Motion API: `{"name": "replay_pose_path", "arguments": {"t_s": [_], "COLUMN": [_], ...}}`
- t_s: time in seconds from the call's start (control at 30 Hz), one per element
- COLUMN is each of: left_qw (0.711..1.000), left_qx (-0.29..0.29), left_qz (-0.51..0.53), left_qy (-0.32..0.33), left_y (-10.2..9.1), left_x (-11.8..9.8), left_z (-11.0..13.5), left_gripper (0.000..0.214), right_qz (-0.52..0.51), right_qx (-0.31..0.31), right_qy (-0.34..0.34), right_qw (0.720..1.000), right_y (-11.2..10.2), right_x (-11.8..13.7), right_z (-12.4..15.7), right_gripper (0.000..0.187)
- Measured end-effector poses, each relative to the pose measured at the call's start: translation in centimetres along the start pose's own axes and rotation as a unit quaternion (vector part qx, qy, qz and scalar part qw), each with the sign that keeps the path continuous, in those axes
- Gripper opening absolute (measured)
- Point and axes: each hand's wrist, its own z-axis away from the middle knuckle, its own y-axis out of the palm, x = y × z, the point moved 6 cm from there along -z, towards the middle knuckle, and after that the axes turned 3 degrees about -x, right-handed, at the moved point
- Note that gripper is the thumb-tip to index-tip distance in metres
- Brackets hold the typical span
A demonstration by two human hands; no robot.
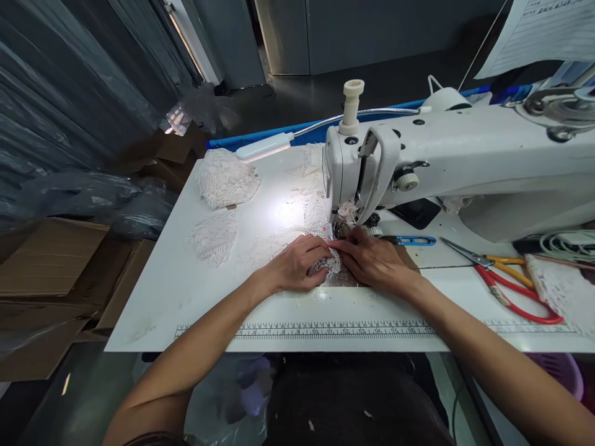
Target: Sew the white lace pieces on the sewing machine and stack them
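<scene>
Half-curled, their pinch unclear to me, the left hand and right hand apparently guided white openwork lace at a white sewing machine, careful feeding needed next.

The lace is white openwork, the snips blue.

On the table, lace pieces left of the sewing machine, scissors before it.

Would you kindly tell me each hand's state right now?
Left hand: partly curled at the white lace; grip unclear.
Right hand: curled beside the lace; grip unclear.
</scene>
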Motion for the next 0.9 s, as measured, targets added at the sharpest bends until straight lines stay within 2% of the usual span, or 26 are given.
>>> {"name": "replay_pose_path", "arguments": {"t_s": [0.2,0.47,0.57,0.73,0.9], "left_qw": [0.999,0.998,0.996,0.991,0.993], "left_qx": [-0.022,-0.039,-0.043,-0.038,-0.034], "left_qz": [0.008,-0.035,-0.075,-0.098,-0.064], "left_qy": [-0.037,-0.025,-0.001,0.085,0.092], "left_y": [0.1,-0.1,-0.4,-0.3,-0.1], "left_x": [0.3,-0.3,-0.7,-1.1,-0.7], "left_z": [-0.2,0.0,-0.1,-0.1,0.2], "left_gripper": [0.015,0.016,0.015,0.014,0.014], "right_qz": [-0.004,-0.053,-0.1,-0.212,-0.179], "right_qx": [-0.015,-0.011,-0.008,-0.009,-0.027], "right_qy": [0.025,0.033,0.044,0.07,0.072], "right_qw": [1.0,0.998,0.994,0.975,0.981], "right_y": [-0.2,0.3,0.2,-0.1,-0.3], "right_x": [0.3,0.0,-0.6,-1.7,-1.5], "right_z": [0.1,0.5,0.7,1.3,1.5], "right_gripper": [0.037,0.038,0.037,0.039,0.038]}}
